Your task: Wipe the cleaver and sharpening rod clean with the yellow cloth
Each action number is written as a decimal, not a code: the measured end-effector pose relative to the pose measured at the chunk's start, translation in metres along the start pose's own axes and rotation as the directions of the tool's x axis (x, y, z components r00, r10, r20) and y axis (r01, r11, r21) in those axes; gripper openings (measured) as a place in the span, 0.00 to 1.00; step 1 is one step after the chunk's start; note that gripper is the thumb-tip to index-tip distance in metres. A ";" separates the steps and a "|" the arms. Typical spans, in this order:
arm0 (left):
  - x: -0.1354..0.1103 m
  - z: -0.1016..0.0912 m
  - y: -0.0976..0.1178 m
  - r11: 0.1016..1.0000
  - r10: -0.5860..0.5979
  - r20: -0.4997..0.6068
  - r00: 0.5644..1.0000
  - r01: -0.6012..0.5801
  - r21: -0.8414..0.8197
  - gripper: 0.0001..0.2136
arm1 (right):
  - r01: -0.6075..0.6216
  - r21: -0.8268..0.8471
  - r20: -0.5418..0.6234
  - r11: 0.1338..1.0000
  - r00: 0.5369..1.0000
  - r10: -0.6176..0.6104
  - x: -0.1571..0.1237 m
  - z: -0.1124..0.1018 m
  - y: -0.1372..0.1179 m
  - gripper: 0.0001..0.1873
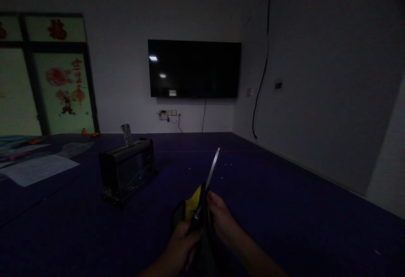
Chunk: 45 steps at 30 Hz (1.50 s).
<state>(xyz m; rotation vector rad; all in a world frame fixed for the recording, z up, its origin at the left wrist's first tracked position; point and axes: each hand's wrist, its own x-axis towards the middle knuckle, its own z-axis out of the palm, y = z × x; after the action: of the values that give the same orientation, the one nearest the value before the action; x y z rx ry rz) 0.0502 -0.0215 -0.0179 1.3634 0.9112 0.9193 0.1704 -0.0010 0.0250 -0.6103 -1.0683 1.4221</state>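
Note:
My left hand (181,243) and my right hand (221,220) meet low in the middle of the view, both closed around a screwdriver (211,171). Its metal shaft points up and away from me; its yellow and black handle (193,207) sits between my fingers. A dark cloth-like piece hangs under the handle, and I cannot make out what it is. The room is dim.
A dark box-shaped appliance (126,169) with a metal part sticking out of its top stands on the dark blue floor to the left. Papers and plastic (38,167) lie at far left. A black TV (194,69) hangs on the far wall; a cable runs down the right wall.

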 end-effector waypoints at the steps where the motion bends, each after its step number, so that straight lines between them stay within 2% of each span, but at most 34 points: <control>1: 0.000 0.000 -0.001 1.000 0.006 -0.005 1.000 -0.007 -0.016 0.25 | 0.000 -0.001 0.024 1.000 1.000 0.000 0.000 0.000 0.000 0.21; 10: 0.008 -0.001 -0.009 0.992 0.004 -0.021 1.000 -0.006 -0.128 0.27 | 0.007 -0.024 0.256 1.000 0.967 -0.001 0.004 -0.006 0.004 0.21; 17: 0.005 0.001 -0.009 0.994 0.022 -0.019 1.000 -0.024 -0.104 0.26 | 0.002 -0.072 0.297 0.997 0.955 0.020 0.005 -0.013 -0.002 0.19; 24: 0.004 0.000 -0.005 0.999 0.003 0.000 1.000 -0.003 -0.049 0.26 | 0.050 -0.112 0.318 0.993 0.948 -0.012 0.006 -0.014 -0.004 0.19; 29: 0.003 -0.002 -0.007 0.998 0.011 -0.040 0.999 -0.014 -0.068 0.25 | 0.154 -0.195 0.259 0.969 0.961 -0.101 0.006 -0.009 -0.004 0.16; 34: -0.002 0.000 0.001 0.993 0.058 -0.094 0.994 -0.067 -0.095 0.21 | 0.199 -0.257 0.197 0.946 0.969 -0.150 0.003 -0.002 -0.005 0.15; 41: -0.006 0.005 0.012 0.974 0.135 -0.125 0.983 -0.154 -0.164 0.18 | 0.147 -0.120 0.069 0.982 0.988 -0.139 0.004 -0.001 -0.009 0.14; 45: -0.005 0.007 0.005 0.979 0.100 -0.135 0.986 -0.121 -0.164 0.17 | 0.173 -0.047 -0.019 0.984 0.985 -0.174 0.007 -0.006 -0.016 0.13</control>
<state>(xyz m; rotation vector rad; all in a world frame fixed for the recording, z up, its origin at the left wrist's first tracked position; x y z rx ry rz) 0.0545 -0.0282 -0.0131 1.2280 0.8363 1.1539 0.1817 0.0057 0.0375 -0.5515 -1.1103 1.2397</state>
